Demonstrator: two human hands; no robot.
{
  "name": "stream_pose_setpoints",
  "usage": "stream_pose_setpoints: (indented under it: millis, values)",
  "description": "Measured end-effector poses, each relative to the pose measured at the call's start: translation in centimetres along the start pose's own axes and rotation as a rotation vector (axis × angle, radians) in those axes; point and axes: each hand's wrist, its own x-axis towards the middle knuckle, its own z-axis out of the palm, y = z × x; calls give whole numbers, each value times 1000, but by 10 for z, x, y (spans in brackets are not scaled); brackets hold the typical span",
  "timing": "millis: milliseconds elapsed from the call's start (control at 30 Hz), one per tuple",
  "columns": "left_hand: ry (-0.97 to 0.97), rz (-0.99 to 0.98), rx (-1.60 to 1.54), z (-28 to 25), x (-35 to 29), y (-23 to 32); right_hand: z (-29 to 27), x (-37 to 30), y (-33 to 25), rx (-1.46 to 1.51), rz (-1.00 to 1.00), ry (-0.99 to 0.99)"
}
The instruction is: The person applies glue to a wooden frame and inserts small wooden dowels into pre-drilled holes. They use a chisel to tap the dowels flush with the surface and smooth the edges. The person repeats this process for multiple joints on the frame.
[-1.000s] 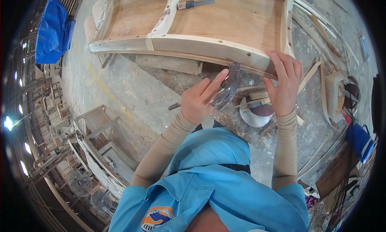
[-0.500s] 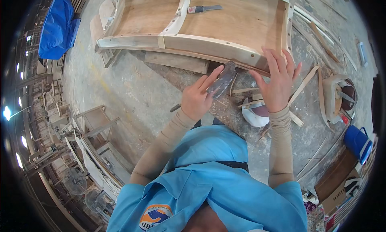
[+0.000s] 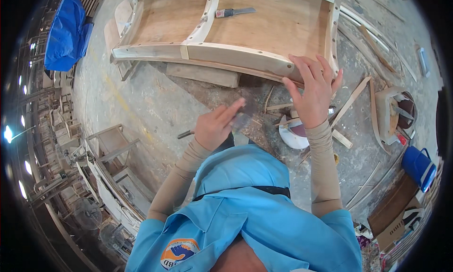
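Observation:
My left hand (image 3: 213,129) is closed around a dark grey flat piece (image 3: 244,115), blurred by motion, which looks like worn sandpaper. A dark rod (image 3: 185,134) juts out on the other side of that hand, and its link to the flat piece is hidden. In front of me lies a curved wooden panel frame (image 3: 236,54) with pale edges and screw holes. My right hand (image 3: 313,90) has its fingers spread over the frame's near right edge and seems to rest on it. On the panel lies a flat-bladed tool, like a chisel or scraper (image 3: 235,12).
Wood strips (image 3: 351,102) and a white rounded container (image 3: 293,133) lie on the floor below the frame. A cut-open pale bucket (image 3: 388,112) and a blue jug (image 3: 419,167) stand at the right. A plank (image 3: 203,75) sits under the frame. Wooden furniture frames (image 3: 111,144) fill the left.
My left hand has drawn back from the frame's near edge, down and to the left, with the dark flat piece and rod. My right hand stays at the edge.

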Motion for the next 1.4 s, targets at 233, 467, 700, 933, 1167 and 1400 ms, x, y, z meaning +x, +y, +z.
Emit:
stream_pose_setpoints:
  millis: [233, 467, 700, 933, 1167, 1400]
  values:
    - [13, 182, 110, 41, 12, 6, -5, -5, -1, 182, -198, -45]
    - [98, -91, -59, 54, 16, 1, 14, 6, -14, 114, -256, 49]
    - [168, -183, -216, 79, 29, -10, 13, 16, -12, 13, -387, -27]
    - [78, -40, -54, 64, 28, 4, 9, 13, -15, 63, -346, -20]
    - [186, 110, -175, 28, 11, -8, -13, -30, 2, 341, 76, 41]
    - [316, 199, -47, -40, 43, -44, -12, -73, -15, 284, 33, -95]
